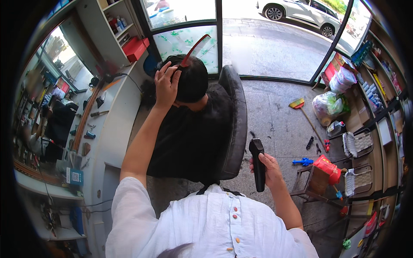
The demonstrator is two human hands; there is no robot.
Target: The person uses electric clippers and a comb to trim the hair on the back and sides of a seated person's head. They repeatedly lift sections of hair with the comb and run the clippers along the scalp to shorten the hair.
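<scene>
Both hands are working in the head view: the left hand [166, 86], upper centre of the frame, is pressing on a seated person's dark hair [192, 77] with fingers curled around a red comb [195, 50] pointing up and right. Lower right of centre, the right hand [267, 168] is gripping a black hair clipper [258, 164] upright, fingers fully wrapped, beside the black barber chair [237, 124].

The floor [279, 124] is grey stone tiles with hair clippings on it. A long white counter [114, 124] runs under a wall mirror [47, 99] on the left. Big glass doors [275, 38] give bright daylight from the street. Shelves [383, 107] stand on the right.
</scene>
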